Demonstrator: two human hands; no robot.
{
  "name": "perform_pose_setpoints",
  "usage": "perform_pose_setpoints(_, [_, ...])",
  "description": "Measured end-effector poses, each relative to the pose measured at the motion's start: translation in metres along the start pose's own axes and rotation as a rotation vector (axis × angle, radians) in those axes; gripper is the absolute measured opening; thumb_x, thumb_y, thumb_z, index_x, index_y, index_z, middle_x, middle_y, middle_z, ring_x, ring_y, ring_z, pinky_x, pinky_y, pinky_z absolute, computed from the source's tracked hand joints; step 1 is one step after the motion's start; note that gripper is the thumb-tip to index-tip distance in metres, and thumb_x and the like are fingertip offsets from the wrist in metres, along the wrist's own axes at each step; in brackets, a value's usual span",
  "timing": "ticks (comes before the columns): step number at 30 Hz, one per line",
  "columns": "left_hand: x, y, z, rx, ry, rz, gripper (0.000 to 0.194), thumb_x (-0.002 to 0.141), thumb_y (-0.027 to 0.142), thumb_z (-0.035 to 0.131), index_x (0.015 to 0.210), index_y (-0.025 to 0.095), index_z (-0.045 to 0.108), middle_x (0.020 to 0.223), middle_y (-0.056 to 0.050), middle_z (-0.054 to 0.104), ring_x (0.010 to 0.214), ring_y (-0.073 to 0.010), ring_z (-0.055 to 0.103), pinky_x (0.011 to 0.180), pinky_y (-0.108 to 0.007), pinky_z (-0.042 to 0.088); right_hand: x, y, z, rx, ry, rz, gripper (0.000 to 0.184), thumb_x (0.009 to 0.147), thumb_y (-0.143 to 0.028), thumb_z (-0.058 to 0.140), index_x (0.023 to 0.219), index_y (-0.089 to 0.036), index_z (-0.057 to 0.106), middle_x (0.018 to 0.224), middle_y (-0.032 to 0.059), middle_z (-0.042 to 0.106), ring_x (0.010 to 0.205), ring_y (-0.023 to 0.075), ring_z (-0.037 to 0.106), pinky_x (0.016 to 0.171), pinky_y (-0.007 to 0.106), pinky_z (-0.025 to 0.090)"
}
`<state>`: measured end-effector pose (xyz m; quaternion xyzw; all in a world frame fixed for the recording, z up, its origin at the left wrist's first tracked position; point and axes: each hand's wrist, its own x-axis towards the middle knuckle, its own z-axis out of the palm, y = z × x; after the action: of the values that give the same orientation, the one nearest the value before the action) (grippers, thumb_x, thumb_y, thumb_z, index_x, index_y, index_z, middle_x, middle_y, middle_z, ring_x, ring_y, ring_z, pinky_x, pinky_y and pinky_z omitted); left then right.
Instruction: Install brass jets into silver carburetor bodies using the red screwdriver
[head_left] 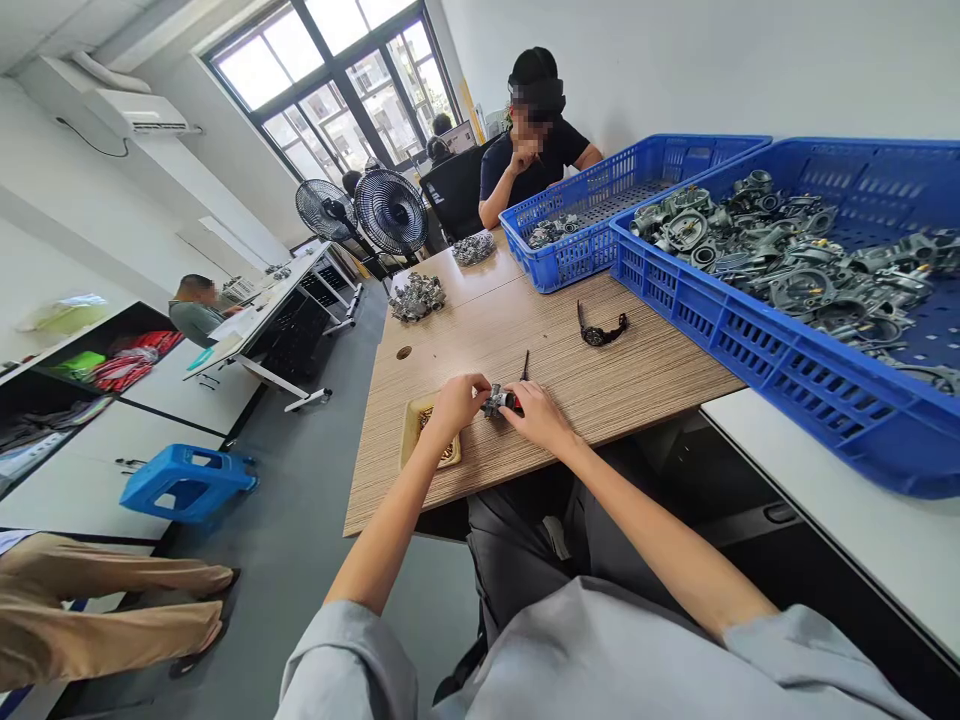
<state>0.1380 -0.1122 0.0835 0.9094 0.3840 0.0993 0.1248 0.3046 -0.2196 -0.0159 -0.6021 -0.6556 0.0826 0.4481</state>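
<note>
My left hand [457,405] and my right hand [536,415] meet above a wooden-laminate table [540,400]. Between them is a small grey metal carburetor part [495,402], gripped by my left fingers. My right fingers close around a small red-handled tool [514,402], and its thin dark shaft [526,365] points away from me. The right hand also touches the metal part. Just below my left hand lies a shallow brass-coloured tray [429,430], partly hidden by that hand. My fingers cover much of the part.
Two blue plastic crates [585,240] [780,330] of carburetor parts stand on the far right. Two loose piles of metal parts [417,297] [474,247] and a black wristwatch [600,331] lie on the table. A seated co-worker [536,140] is behind it, beside two standing fans [391,212].
</note>
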Motion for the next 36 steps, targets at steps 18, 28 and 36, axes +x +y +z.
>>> perform_pose_setpoints(18, [0.004, -0.011, 0.004, 0.071, -0.003, -0.036, 0.013, 0.100, 0.029, 0.070, 0.095, 0.020, 0.078, 0.097, -0.009, 0.081, 0.092, -0.0240, 0.072, 0.088, -0.033, 0.054, 0.000, 0.000, 0.001, -0.001, -0.008, 0.009, 0.029, 0.105, -0.028, 0.069, 0.132, -0.019, 0.067, 0.131, 0.0144, 0.074, 0.125, 0.0337, 0.065, 0.109, 0.047, 0.051])
perform_pose_setpoints(28, [-0.002, -0.004, -0.004, 0.027, -0.037, 0.043, 0.016, 0.095, 0.012, 0.067, 0.102, 0.022, 0.078, 0.104, -0.005, 0.081, 0.094, -0.0210, 0.071, 0.090, -0.031, 0.052, 0.000, 0.004, 0.003, 0.025, -0.003, -0.002, 0.030, 0.104, -0.027, 0.070, 0.132, -0.018, 0.066, 0.130, 0.0151, 0.074, 0.125, 0.0345, 0.065, 0.109, 0.049, 0.051])
perform_pose_setpoints(36, [0.000, -0.011, -0.002, -0.006, 0.028, 0.036, 0.015, 0.100, 0.029, 0.071, 0.110, 0.019, 0.077, 0.105, -0.007, 0.079, 0.089, -0.0206, 0.069, 0.090, -0.033, 0.053, 0.000, 0.004, 0.003, 0.015, 0.008, -0.009, 0.032, 0.103, -0.028, 0.072, 0.134, -0.019, 0.067, 0.131, 0.0149, 0.074, 0.125, 0.0341, 0.065, 0.109, 0.048, 0.051])
